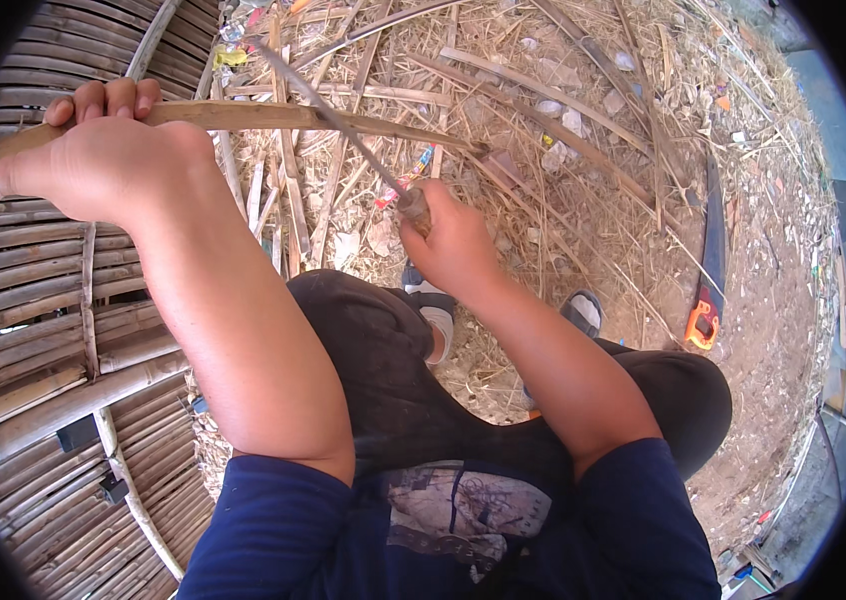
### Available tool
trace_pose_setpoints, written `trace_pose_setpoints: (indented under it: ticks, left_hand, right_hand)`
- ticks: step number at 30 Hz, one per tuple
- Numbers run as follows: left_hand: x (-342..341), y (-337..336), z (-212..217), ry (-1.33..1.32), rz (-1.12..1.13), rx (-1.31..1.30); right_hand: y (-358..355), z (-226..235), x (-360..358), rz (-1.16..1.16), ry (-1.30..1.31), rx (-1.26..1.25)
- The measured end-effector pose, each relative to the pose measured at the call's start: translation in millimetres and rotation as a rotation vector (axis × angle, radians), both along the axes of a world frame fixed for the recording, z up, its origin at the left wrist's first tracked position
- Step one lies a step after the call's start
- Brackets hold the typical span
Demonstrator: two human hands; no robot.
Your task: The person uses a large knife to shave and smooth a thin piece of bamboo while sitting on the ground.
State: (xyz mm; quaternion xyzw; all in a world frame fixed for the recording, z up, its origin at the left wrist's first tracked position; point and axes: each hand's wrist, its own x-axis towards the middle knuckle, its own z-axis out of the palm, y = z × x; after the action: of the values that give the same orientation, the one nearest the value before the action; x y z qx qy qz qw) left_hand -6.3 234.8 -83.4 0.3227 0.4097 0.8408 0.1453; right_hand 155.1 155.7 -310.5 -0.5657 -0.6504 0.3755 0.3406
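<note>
My left hand is closed around the thick end of a split bamboo piece at the upper left. The piece runs rightward and tapers to a thin end over the littered ground. In my right hand is the handle of a long, narrow-bladed knife, held in front of my knees. Its blade slants up and to the left, crossing the bamboo in this view. Whether blade and bamboo touch, I cannot tell.
A bamboo slat wall stands close on my left. Bamboo strips, straw and scraps litter the ground ahead. A handsaw with an orange handle lies at the right. My feet are on the ground below my knees.
</note>
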Motion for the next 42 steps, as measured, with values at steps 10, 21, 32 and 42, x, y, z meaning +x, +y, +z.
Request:
trace_pose_setpoints:
  ticks: [10, 21, 32, 42]
  left_hand:
    - [-4.5, 0.8, -0.7, -0.152, 0.162, -0.058]
    - [1.7, -4.5, -5.0, -0.092, 0.135, -0.065]
    - [4.3, -1.0, -2.8, -0.027, 0.074, -0.039]
    - [1.0, 0.1, -4.3, -0.083, 0.122, -0.060]
  right_hand:
    - [-15.8, -41.7, -14.0, -0.024, 0.052, -0.104]
    - [-6.2, -39.5, -27.1, -0.020, 0.041, 0.014]
    - [-4.8, -4.4, -20.7, -0.011, 0.361, 0.162]
    - [6.8, -36.5, -6.6, -0.029, 0.079, -0.145]
